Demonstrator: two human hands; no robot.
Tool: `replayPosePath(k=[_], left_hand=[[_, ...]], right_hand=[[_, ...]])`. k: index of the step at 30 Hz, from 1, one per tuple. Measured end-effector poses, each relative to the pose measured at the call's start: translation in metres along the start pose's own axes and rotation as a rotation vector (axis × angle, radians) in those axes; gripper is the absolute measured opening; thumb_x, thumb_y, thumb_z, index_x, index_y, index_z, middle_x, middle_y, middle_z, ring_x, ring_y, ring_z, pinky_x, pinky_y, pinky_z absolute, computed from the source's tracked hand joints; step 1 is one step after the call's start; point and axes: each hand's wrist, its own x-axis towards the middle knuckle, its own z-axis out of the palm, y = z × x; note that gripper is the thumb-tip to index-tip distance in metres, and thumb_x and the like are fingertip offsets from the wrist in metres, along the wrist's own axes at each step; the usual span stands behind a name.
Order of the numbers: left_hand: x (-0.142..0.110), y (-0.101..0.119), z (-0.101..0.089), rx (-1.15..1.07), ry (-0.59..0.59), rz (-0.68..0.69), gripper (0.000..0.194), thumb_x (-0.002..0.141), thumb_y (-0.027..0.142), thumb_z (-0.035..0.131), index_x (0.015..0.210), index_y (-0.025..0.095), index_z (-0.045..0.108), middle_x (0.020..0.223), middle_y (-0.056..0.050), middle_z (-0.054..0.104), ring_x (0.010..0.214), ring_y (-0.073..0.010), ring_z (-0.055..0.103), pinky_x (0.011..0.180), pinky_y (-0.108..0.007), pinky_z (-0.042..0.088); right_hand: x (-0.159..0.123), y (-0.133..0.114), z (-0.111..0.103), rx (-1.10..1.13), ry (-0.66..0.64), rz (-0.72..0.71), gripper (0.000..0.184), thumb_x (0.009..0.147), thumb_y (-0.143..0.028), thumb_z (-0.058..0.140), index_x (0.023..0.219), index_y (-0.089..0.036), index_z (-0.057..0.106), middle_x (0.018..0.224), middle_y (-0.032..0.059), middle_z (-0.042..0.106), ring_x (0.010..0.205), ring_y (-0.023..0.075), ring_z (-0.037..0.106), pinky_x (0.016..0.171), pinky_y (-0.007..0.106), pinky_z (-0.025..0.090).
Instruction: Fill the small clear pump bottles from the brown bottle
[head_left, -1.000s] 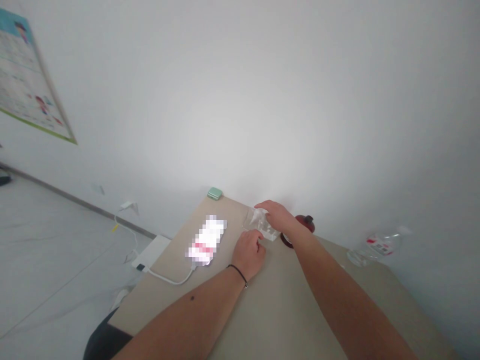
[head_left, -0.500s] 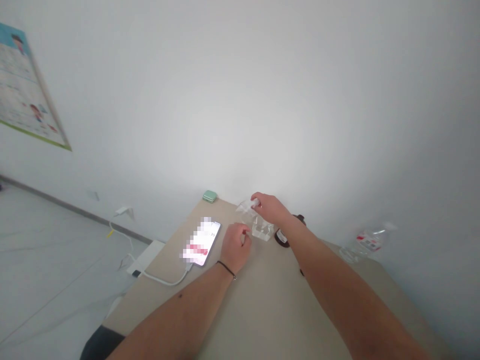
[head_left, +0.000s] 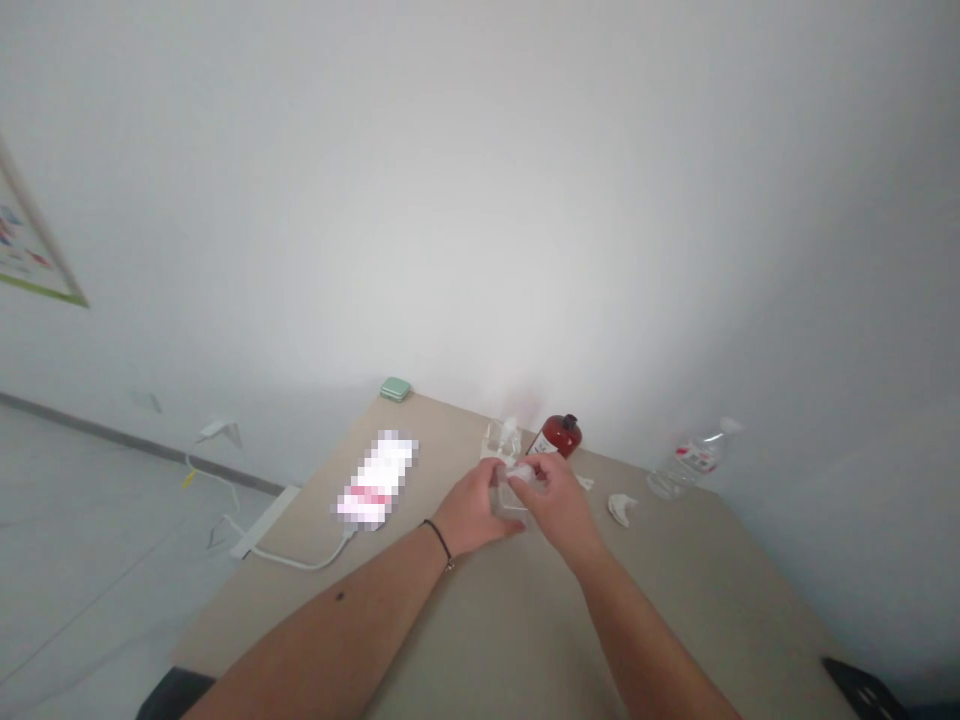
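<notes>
Clear box (head_left: 514, 498) clasped in left hand (head_left: 471, 512); right hand (head_left: 559, 500) pinching white piece (head_left: 519, 470) at box's top.

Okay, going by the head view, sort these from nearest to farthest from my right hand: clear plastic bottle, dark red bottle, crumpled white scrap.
From your right hand:
1. Dark red bottle: just behind the hand.
2. Crumpled white scrap: to the hand's right.
3. Clear plastic bottle: farther right and farther back.

A lit phone (head_left: 377, 481) trails a white cable (head_left: 306, 567); a green case (head_left: 395, 389) sits near the wall (head_left: 480, 220).
</notes>
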Motion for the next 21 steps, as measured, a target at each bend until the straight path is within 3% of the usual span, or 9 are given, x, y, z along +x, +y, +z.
replayPosePath(k=[7,10,15,21], left_hand=[[0.003,-0.006,0.004,0.075,-0.111,0.003,0.073,0.059,0.032,0.088,0.121,0.021,0.05,0.106,-0.006,0.069,0.091,-0.0253,0.068,0.082,-0.036,0.053],[0.005,-0.008,0.005,0.087,-0.138,-0.004,0.074,0.059,0.032,0.088,0.121,0.02,0.05,0.106,-0.007,0.069,0.091,-0.0249,0.068,0.081,-0.035,0.053],[0.007,-0.008,0.002,0.144,-0.218,-0.07,0.076,0.06,0.03,0.088,0.124,0.02,0.047,0.102,-0.006,0.069,0.089,-0.0255,0.068,0.077,-0.034,0.052],[0.01,-0.011,-0.006,0.162,-0.317,-0.091,0.078,0.063,0.029,0.086,0.127,0.02,0.043,0.106,-0.007,0.068,0.09,-0.0266,0.067,0.078,-0.035,0.051]], right_hand=[[-0.026,0.034,0.039,0.551,0.104,0.235,0.033,0.072,-0.046,0.069,0.093,-0.021,0.061,0.083,0.0028,0.068,0.077,0.0224,0.064,0.073,0.037,0.053],[-0.028,0.04,0.046,0.585,0.17,0.251,0.034,0.068,-0.044,0.071,0.09,-0.021,0.06,0.084,0.0034,0.068,0.079,0.0223,0.065,0.075,0.037,0.053],[-0.027,0.047,0.05,0.601,0.156,0.278,0.032,0.068,-0.047,0.073,0.084,-0.021,0.063,0.087,0.0058,0.072,0.079,0.0233,0.066,0.076,0.039,0.054],[-0.028,0.056,0.054,0.618,0.141,0.165,0.026,0.073,-0.044,0.072,0.084,-0.021,0.066,0.102,0.0086,0.071,0.091,0.026,0.066,0.087,0.042,0.052]])
